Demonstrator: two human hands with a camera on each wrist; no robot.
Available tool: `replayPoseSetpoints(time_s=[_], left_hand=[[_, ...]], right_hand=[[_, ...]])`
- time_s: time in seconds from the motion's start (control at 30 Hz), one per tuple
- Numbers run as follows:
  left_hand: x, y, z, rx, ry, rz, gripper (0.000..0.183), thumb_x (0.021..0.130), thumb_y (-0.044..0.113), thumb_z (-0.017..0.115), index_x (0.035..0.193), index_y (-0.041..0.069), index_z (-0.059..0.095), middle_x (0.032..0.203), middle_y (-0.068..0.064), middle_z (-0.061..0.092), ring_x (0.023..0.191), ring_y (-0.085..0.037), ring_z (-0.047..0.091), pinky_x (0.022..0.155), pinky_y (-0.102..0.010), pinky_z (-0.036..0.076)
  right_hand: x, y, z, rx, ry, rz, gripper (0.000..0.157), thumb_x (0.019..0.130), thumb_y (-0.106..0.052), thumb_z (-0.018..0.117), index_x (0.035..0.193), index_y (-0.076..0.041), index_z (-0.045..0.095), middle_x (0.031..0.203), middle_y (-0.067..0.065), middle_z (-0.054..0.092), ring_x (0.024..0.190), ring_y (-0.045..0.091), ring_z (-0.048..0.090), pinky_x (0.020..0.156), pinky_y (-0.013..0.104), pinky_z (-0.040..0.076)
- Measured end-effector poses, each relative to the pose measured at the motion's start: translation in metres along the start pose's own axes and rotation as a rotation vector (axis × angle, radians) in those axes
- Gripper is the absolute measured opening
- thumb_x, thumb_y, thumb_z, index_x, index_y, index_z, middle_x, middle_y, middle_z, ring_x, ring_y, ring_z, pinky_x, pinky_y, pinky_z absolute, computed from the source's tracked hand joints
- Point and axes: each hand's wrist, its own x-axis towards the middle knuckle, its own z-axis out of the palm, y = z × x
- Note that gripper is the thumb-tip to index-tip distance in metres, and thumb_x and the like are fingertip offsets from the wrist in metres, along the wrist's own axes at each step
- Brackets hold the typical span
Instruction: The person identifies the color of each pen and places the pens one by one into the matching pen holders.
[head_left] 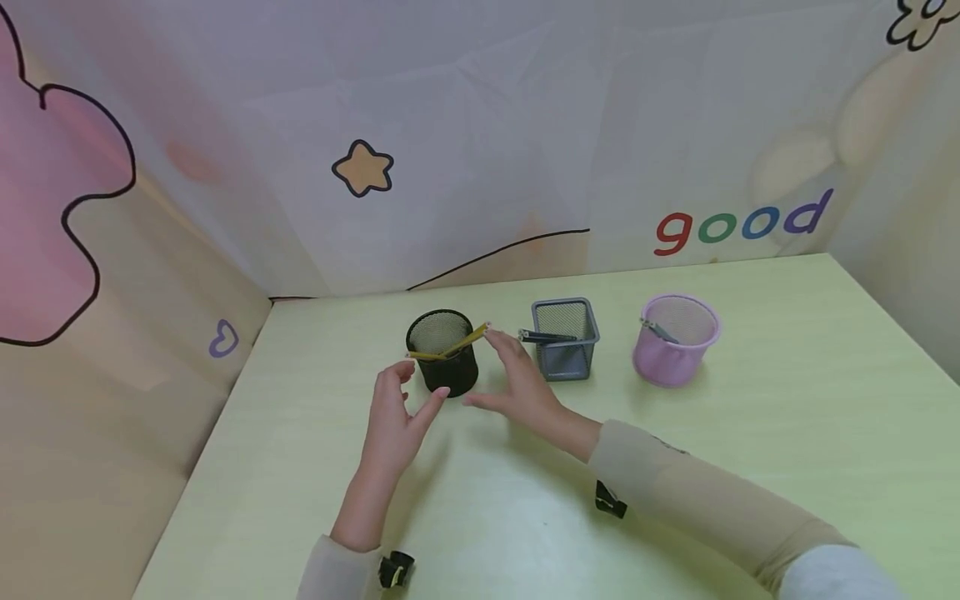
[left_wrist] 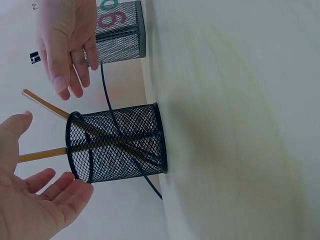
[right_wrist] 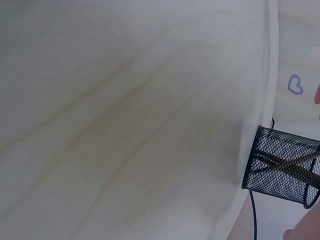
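A round black mesh pencil cup stands upright on the table, and two yellow pencils lean out over its rim in different directions. To its left is my left hand, thumb and fingers spread apart, fingertips close to the cup's rim. On the other side my right hand has its thumb and fingers parted around air, near the pencil tip. The left wrist view shows both hands with nothing in them, and the mesh cup between them. In the right wrist view, the cup appears at the right edge.
Right of the black cup stands a square grey mesh holder with dark pencils in it. Farther right is a pink mesh cup holding a greyish stick-like item. A printed cloth backdrop borders the pale green table.
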Motion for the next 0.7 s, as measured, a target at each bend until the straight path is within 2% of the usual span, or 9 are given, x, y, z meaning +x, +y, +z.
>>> replayPoseSetpoints(time_s=[0.13, 0.33, 0.7], left_hand=[[-0.001, -0.001, 0.0, 0.041, -0.032, -0.006, 0.059, 0.088, 0.025, 0.068, 0.127, -0.01, 0.041, 0.126, -0.026, 0.047, 0.119, -0.039, 0.046, 0.101, -0.049, 0.04], [-0.004, -0.002, 0.001, 0.098, -0.144, -0.05, 0.063, 0.089, 0.031, 0.066, 0.131, -0.009, 0.042, 0.132, -0.026, 0.043, 0.126, -0.038, 0.042, 0.105, -0.052, 0.036], [-0.012, 0.0, 0.006, 0.166, -0.204, 0.045, 0.062, 0.088, 0.032, 0.067, 0.134, -0.004, 0.045, 0.137, -0.024, 0.043, 0.129, -0.039, 0.04, 0.104, -0.053, 0.037]], right_hand=[[-0.006, 0.002, -0.008, -0.091, -0.019, -0.074, 0.093, 0.071, -0.031, 0.083, 0.146, -0.006, 0.034, 0.15, 0.015, 0.035, 0.14, 0.034, 0.03, 0.109, 0.054, 0.031], [-0.014, 0.012, -0.017, -0.294, 0.009, -0.261, 0.09, 0.069, -0.038, 0.083, 0.141, -0.002, 0.042, 0.145, 0.016, 0.043, 0.135, 0.033, 0.038, 0.105, 0.052, 0.037], [-0.026, 0.025, -0.03, -0.469, 0.064, -0.477, 0.082, 0.073, -0.041, 0.079, 0.136, 0.0, 0.047, 0.137, 0.019, 0.049, 0.127, 0.035, 0.047, 0.103, 0.047, 0.04]])
